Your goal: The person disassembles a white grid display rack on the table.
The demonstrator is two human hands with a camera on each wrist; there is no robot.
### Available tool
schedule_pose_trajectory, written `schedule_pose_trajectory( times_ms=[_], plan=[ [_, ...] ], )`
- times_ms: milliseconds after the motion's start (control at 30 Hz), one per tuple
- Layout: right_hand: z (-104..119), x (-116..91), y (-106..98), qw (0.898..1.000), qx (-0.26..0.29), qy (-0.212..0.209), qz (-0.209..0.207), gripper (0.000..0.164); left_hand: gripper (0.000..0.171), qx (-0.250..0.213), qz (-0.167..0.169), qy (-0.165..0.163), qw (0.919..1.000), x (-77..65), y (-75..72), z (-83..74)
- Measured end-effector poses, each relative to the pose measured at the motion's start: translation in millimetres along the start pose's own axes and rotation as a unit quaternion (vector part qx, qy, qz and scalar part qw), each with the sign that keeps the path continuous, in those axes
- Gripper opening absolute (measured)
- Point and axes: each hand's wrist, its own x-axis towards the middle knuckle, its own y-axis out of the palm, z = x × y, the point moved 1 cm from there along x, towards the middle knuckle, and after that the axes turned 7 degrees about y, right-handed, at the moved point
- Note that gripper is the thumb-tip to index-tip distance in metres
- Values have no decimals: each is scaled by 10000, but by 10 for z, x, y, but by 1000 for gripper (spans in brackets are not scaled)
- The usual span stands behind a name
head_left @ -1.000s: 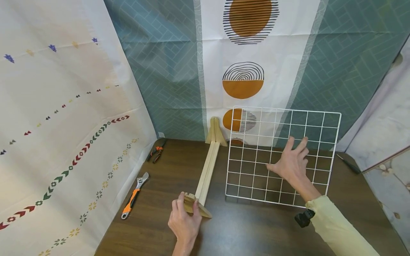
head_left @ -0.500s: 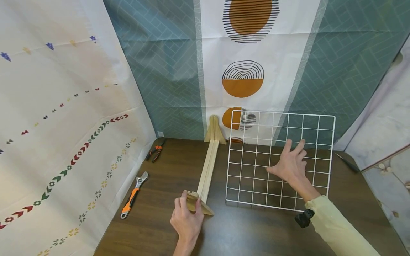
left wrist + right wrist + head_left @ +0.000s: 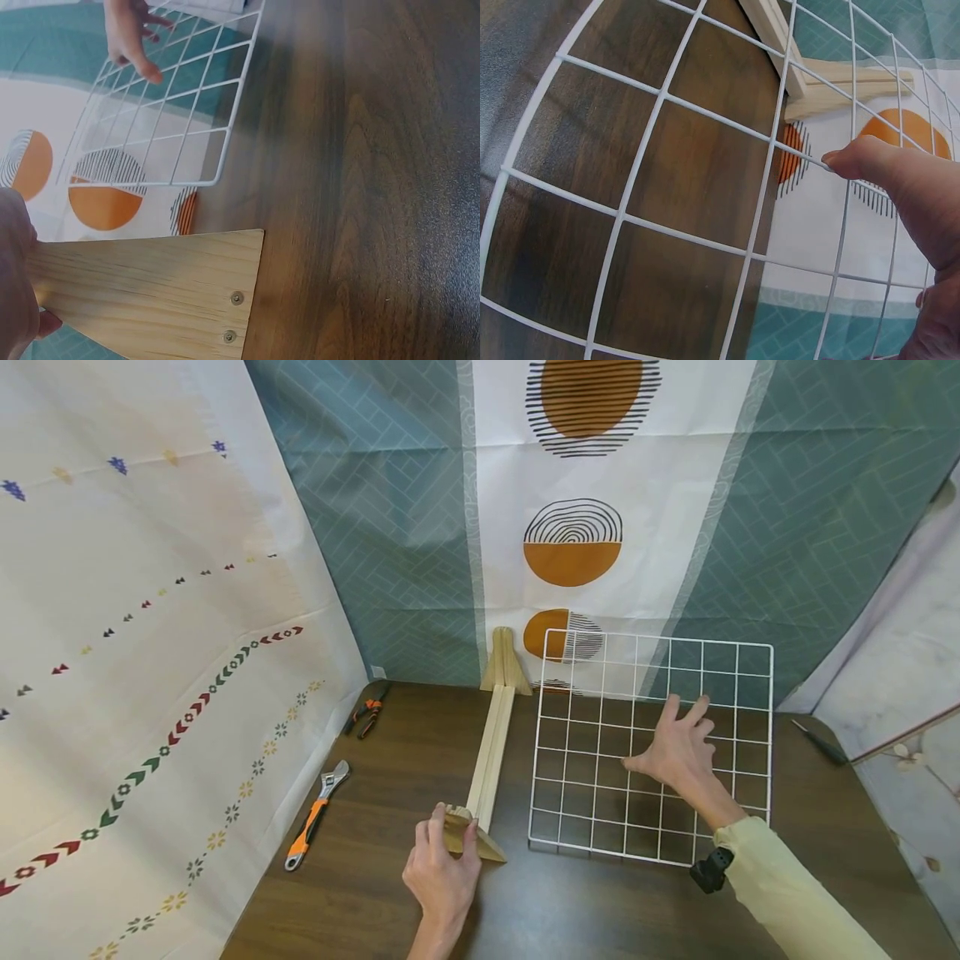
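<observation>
My left hand (image 3: 444,870) grips the upright end board of a pale wooden stand (image 3: 491,752) lying along the table. The left wrist view shows this end board (image 3: 165,285) close up, with two screw heads in it. To the right, my right hand (image 3: 681,753) holds a white wire grid panel (image 3: 632,727), fingers spread across its wires. The panel stands tilted above the table. In the right wrist view the thumb (image 3: 885,169) presses on a wire; the other fingertips are mostly hidden.
An adjustable wrench (image 3: 317,814) and orange-black pliers (image 3: 367,712) lie at the table's left side. A thin dark-handled tool (image 3: 821,743) rests at the far right. Patterned cloths hang behind the table (image 3: 405,760) and at both sides.
The grid panel's top edge has come down and its right side has swung inward, while its lower edge sits nearer to me. My left hand has shifted slightly right with the end board.
</observation>
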Motion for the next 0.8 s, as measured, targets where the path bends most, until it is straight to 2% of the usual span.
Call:
schedule_pose_trajectory(
  times_ms=[200,800],
  plan=[
    [-10,27,58,9997,-41,115,224,140,44,-21,63,-50,10000,-5,0,-11],
    [-135,77,269,9981,-230,214,534,139,45,-13,-105,69,9999,-21,9,3]
  ],
)
